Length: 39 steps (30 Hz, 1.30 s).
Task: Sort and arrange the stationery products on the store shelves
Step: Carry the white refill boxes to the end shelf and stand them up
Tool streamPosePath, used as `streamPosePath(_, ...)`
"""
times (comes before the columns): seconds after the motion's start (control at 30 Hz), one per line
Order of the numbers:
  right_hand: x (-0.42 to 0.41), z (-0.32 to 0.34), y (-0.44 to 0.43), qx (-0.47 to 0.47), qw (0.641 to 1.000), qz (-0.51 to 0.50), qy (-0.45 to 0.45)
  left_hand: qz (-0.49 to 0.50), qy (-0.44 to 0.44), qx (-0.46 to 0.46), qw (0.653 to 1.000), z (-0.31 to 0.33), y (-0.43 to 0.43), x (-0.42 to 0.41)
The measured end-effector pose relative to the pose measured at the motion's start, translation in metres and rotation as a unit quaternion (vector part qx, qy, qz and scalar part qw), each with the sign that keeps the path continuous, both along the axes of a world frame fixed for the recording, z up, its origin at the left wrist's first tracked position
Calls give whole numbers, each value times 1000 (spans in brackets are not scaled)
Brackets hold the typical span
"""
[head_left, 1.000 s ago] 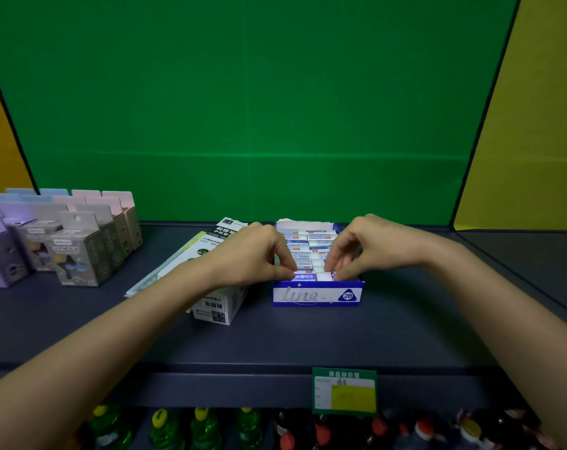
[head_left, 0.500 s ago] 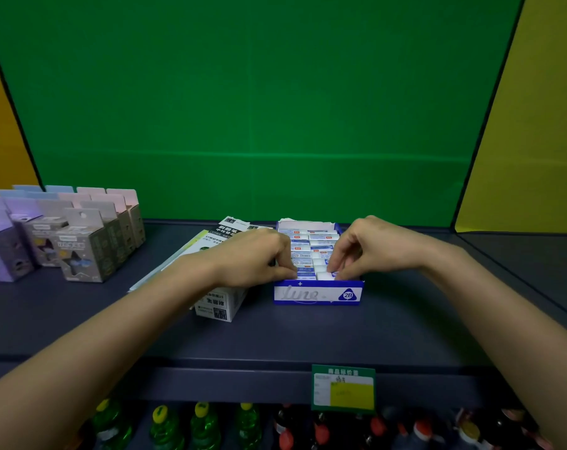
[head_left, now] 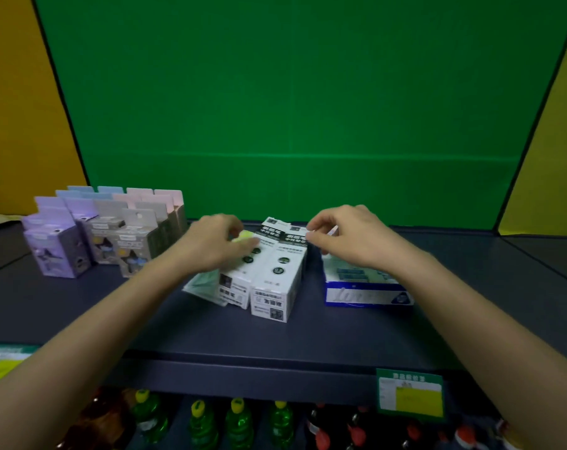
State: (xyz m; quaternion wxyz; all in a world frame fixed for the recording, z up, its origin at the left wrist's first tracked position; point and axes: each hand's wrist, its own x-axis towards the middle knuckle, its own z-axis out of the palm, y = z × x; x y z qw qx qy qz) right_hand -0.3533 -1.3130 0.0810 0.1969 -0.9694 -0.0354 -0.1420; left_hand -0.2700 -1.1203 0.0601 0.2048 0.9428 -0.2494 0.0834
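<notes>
Two white pen boxes (head_left: 275, 271) with black labels lie side by side on the dark shelf (head_left: 210, 336). A flat greenish packet (head_left: 200, 284) sticks out from under their left side. My left hand (head_left: 215, 243) lies over the far part of the left box, fingers curled on it. My right hand (head_left: 347, 238) pinches the far end of the right box. To the right sits an open blue-and-white eraser box (head_left: 366, 295) full of small erasers, partly under my right wrist. Both hands are blurred.
Rows of purple, grey and pink hang-tab cartons (head_left: 106, 232) stand at the back left. Green price tags (head_left: 410, 397) hang on the shelf's front edge. Green and dark bottles (head_left: 239, 423) fill the shelf below. A green back wall closes off the shelf.
Both hands left the eraser box and moved left onto the two white pen boxes. My view has shifted left, so the eraser box now sits further right.
</notes>
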Motion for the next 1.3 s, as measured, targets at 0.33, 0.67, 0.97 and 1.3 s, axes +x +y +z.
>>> streamPosePath(0.33,22,-17,62,-117,977,-158,83,-26,129,79,988,-12,-12,13)
streamPosePath(0.67,14,-15,79,-82,966,-191,154,-61,141,47,987,-10,-1,18)
streamPosePath(0.97,16,-24,99,-86,952,-263,129,-42,110,109,987,-2,-8,24)
streamPosePath(1.3,-14,-20,78,93,970,-227,-3,-8,30,-37,999,17,29,1)
